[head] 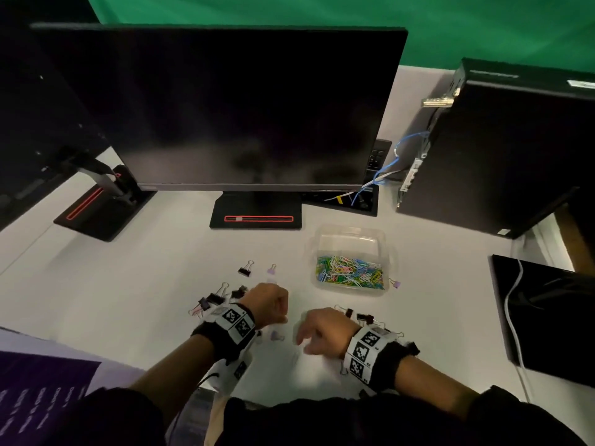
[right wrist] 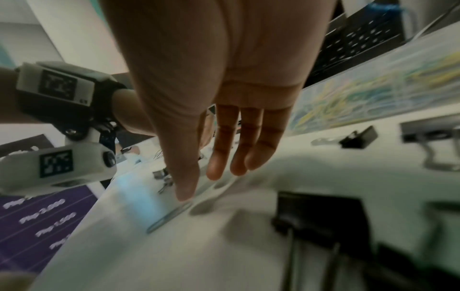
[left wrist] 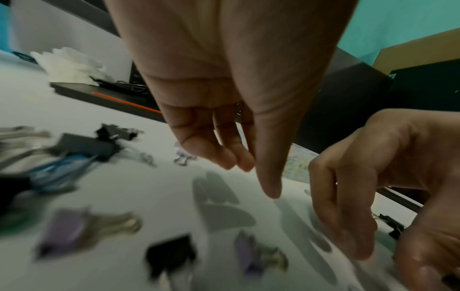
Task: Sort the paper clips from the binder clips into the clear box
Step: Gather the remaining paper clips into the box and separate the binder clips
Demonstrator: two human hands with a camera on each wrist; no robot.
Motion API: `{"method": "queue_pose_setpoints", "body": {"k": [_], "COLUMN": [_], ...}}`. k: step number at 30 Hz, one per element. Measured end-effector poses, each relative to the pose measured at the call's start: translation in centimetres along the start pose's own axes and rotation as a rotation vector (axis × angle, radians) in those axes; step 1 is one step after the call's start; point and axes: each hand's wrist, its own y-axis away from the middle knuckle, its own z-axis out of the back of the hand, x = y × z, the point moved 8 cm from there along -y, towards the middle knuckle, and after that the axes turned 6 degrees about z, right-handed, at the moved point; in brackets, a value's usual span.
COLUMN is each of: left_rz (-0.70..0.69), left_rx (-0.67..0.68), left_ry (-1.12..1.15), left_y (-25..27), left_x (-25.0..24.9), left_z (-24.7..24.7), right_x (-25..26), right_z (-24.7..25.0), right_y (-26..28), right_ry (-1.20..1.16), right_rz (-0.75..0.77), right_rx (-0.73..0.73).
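Observation:
The clear box (head: 352, 233) stands right of centre on the white desk, with several coloured paper clips (head: 351, 268) piled in it. Binder clips lie loose: a black one (head: 246, 270), a purple one (head: 272, 269), a cluster (head: 212, 299) beside my left wrist, more (head: 363, 318) behind my right wrist, and one purple (head: 395, 283) by the box corner. My left hand (head: 280, 313) (left wrist: 251, 177) hovers over the desk with fingers hanging loose, holding nothing. My right hand (head: 301, 336) (right wrist: 206, 183) hangs close beside it, fingers fairly straight and pointing down at the desk, also holding nothing. Motion blurs both wrist views.
A dark monitor (head: 225, 107) on a black base (head: 257, 214) stands behind the work area, with a second screen (head: 38, 123) at the left. A black computer tower (head: 499, 149) and a black pad (head: 547, 317) with a white cable are at the right. Purple paper (head: 42, 397) lies near left.

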Motion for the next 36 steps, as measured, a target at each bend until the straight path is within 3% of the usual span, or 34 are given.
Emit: {"method": "queue_pose_setpoints", "body": {"k": [4,16,20,23,25,30,36], "left_rz": [-0.003,-0.064,-0.048,0.083,0.193,0.392,0.391], "left_rx": [0.080,-0.017,-0.232,-0.416,-0.468,-0.418,-0.354], "left_ry": [-0.036,-0.051,0.013,0.058,0.059,0.045,0.033], "left_y": [1.6,3.2,3.7,4.2,4.2,3.6,3.2], "left_x": [1.9,2.4,3.9,6.3,8.0,11.1,11.2], "left_z": [-2.7,-4.7,-2.1,0.3,0.9,1.0,0.9], "right_x": [1.1,-0.2,-1.9,-3.8,-5.5,-8.3,-9.9], "right_z": [-2.1,-2.3,1.9,7.1,9.7,12.6,12.6], "right_y": [-1.0,-0.2,0.4,1.4,2.1,3.4,5.4], "right_ry": [0.082,0.084,0.005,-0.069,-0.096,-0.073,0.001], "right_rz": [0.053,0.016,-0.033,-0.090,-0.154,-0.270,-0.329], "right_rx": [0.126,0.106,-0.091,-0.343,-0.468,-0.546,-0.629]}}
